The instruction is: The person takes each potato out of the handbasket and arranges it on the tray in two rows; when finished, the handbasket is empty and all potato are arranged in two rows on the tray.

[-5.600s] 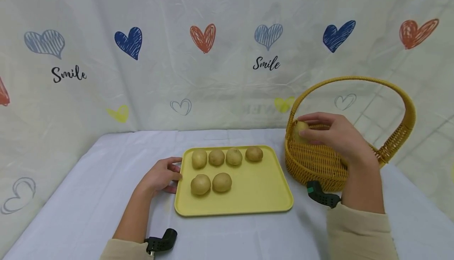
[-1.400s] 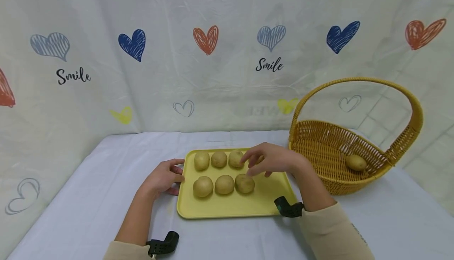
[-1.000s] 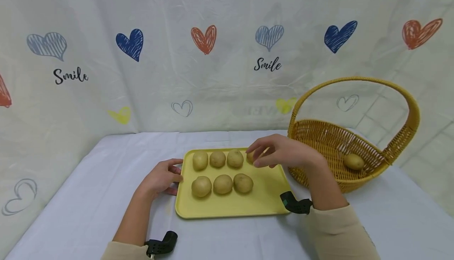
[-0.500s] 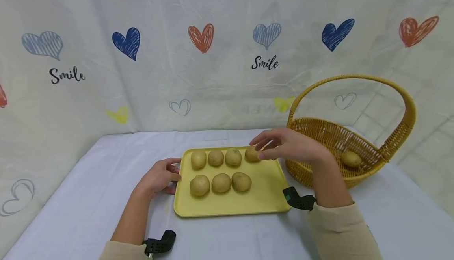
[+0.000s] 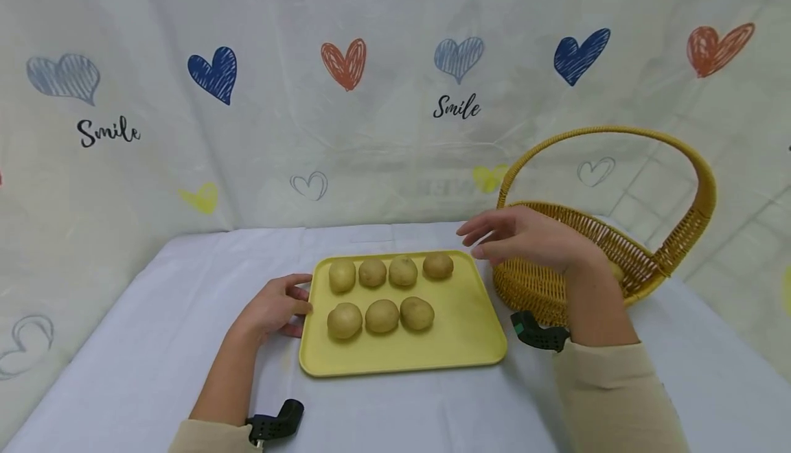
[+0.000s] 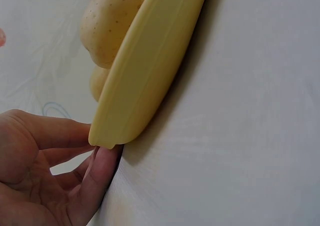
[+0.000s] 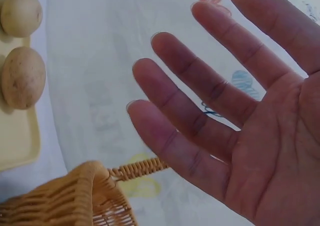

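Observation:
My left hand holds the yellow tray by its left edge, thumb at the rim and a finger low against the tray's end in the left wrist view. On the tray lie potatoes in two rows: several at the back, among them one at the right end, and three in front, the rightmost potato touching its neighbour or nearly so. My right hand hangs in the air between the tray's back right corner and the wicker basket; its fingers are spread and hold nothing.
Rising from the basket is a tall arched handle. Inside it a potato shows partly behind my right forearm. A white cloth covers the table, and a sheet printed with hearts hangs behind.
Earlier my right hand held a potato at the basket; a third potato then joined the front row. After reaching the back-right potato, the hand moved right. The left hand kept to the tray.

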The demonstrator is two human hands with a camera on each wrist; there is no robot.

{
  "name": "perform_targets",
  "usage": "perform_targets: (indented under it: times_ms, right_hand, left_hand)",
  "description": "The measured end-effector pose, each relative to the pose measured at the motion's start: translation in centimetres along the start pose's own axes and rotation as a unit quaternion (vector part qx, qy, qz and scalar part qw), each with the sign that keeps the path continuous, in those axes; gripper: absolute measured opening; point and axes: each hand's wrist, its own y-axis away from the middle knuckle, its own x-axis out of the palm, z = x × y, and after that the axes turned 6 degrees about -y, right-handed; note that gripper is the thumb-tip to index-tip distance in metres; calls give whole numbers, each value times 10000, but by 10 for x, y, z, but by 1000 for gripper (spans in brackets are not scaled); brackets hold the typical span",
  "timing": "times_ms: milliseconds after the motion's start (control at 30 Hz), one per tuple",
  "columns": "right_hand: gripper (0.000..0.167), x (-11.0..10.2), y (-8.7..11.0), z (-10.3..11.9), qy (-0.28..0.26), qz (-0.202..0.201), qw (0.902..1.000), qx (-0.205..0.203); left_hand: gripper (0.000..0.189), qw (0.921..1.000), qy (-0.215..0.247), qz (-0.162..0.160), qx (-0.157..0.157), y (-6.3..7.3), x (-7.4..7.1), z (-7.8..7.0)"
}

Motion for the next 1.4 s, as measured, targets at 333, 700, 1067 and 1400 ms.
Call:
perform_targets:
  times_ms: [333, 700, 1067, 1400]
  right_hand:
    - [38, -11, -6, 4, 186, 54, 9995, 233]
    - [45, -44, 6, 0, 460, 184, 9956, 800]
    - [62, -80, 5, -15, 915, 214, 9830, 1580]
    - [71, -102, 3, -47, 521, 220, 9624, 2658]
  left_hand:
    - [65, 9999, 49, -106, -96, 8, -4, 9]
    - [66, 10000, 41, -6, -48, 4, 0, 8]
    - [67, 9999, 121, -30, -26, 5, -2, 8]
    - [67, 9999, 69, -53, -92, 5, -5, 5]
